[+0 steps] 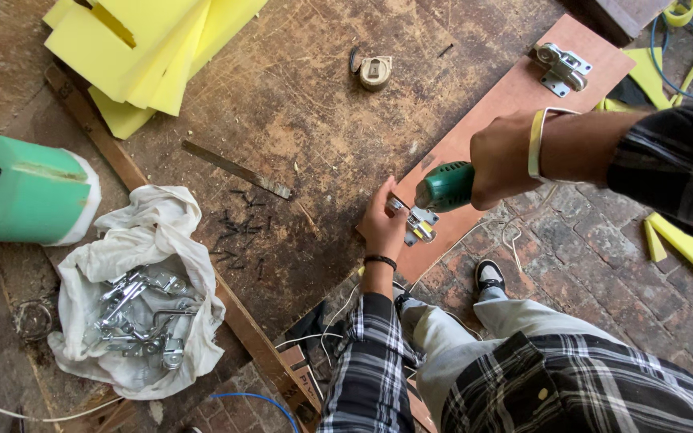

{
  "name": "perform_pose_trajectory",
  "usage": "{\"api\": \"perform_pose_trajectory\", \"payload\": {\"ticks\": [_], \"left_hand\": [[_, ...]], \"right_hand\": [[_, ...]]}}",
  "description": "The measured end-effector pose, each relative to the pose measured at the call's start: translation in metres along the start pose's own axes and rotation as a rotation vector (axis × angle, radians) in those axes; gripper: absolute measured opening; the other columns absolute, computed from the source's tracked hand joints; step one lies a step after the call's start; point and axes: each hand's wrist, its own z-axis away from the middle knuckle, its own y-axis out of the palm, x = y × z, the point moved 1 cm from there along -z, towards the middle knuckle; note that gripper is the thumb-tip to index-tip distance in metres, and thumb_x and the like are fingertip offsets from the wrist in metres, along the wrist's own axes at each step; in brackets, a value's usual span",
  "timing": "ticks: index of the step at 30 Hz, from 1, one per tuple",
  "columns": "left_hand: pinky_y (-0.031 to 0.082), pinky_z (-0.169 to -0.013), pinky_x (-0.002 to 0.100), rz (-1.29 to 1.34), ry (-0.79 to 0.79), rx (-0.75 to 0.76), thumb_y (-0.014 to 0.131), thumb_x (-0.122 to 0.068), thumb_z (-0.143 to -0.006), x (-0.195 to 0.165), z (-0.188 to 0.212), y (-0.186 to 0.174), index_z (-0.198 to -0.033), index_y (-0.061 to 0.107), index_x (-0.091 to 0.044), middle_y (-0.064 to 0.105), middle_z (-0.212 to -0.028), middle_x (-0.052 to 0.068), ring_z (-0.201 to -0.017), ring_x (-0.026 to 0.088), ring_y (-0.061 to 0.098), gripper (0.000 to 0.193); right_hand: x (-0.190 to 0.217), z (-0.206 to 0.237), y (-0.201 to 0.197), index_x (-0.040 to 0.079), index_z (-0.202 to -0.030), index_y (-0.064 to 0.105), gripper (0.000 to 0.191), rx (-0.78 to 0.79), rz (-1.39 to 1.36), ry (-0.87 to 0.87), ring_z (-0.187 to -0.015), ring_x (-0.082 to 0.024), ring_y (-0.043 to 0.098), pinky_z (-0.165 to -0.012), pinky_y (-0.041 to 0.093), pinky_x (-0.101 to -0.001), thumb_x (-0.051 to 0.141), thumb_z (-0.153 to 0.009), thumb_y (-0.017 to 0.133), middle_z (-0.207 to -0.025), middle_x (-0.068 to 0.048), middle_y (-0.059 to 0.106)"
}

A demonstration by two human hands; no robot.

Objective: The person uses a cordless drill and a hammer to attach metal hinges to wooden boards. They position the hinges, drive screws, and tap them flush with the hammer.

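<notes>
My right hand (505,156) grips a green power drill (444,187), its tip pointing down at a small metal hinge bracket (419,226). That bracket lies at the near end of a long reddish-brown board (515,88). My left hand (382,221) rests on the board's end, fingers steadying the bracket from the left. A second metal bracket (563,68) sits fixed at the board's far end. The drill bit itself is hidden behind the drill body.
A white cloth (142,240) holds several metal brackets (142,314). Loose dark screws (236,228) lie scattered on the worn wooden surface. Yellow foam sheets (150,52), a green roll (22,188), a metal strip (237,169) and a tape measure (374,71) surround the spot.
</notes>
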Motion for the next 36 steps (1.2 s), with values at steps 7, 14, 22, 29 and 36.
{"api": "perform_pose_trajectory", "payload": {"ticks": [7,14,22,29,36], "left_hand": [[0.057,-0.087,0.047,-0.198,-0.683,-0.454,0.069,-0.042,-0.098,0.024,0.101,0.011,-0.126,0.056,-0.002,0.063,-0.116,0.017,-0.104,0.031,0.067,0.050],[0.061,-0.074,0.042,0.726,-0.886,-0.264,0.064,-0.029,-0.097,0.051,0.105,0.036,-0.135,0.058,-0.010,0.067,-0.129,0.013,-0.107,0.030,0.068,0.043],[0.062,-0.075,0.042,0.712,-1.014,-0.364,0.060,-0.026,-0.098,0.050,0.126,0.060,-0.133,0.060,-0.018,0.068,-0.126,0.008,-0.103,0.026,0.069,0.036],[0.063,-0.076,0.045,0.675,-1.048,-0.394,0.062,-0.024,-0.097,0.035,0.122,0.062,-0.136,0.060,-0.019,0.068,-0.127,0.008,-0.104,0.028,0.068,0.039],[0.064,-0.075,0.044,0.627,-1.062,-0.406,0.064,-0.025,-0.097,0.046,0.119,0.065,-0.137,0.059,-0.021,0.068,-0.127,0.006,-0.103,0.025,0.068,0.041]], "right_hand": [[-0.007,-0.007,-0.001,0.002,-0.091,0.083,0.041,0.064,-0.215,0.017,-0.071,-0.021,0.079,-0.075,0.065,-0.0352,0.040,-0.079,0.074,-0.079,-0.010,0.082],[-0.014,0.001,0.013,-0.002,-0.089,0.082,0.042,0.072,-0.312,0.005,-0.069,-0.022,0.079,-0.074,0.066,-0.0371,0.038,-0.080,0.072,-0.078,-0.012,0.082],[-0.018,0.012,0.029,0.004,-0.090,0.085,0.044,0.007,-0.096,-0.075,-0.081,-0.025,0.079,-0.084,0.062,-0.0390,0.044,-0.079,0.071,-0.082,-0.012,0.081],[-0.015,0.012,0.025,0.007,-0.095,0.081,0.043,-0.074,0.073,-0.129,-0.092,-0.030,0.076,-0.091,0.060,-0.0427,0.045,-0.077,0.073,-0.091,-0.015,0.079],[-0.012,0.002,0.026,0.009,-0.094,0.082,0.039,-0.096,0.110,-0.148,-0.092,-0.030,0.075,-0.089,0.059,-0.0423,0.043,-0.075,0.076,-0.091,-0.014,0.079]]}}
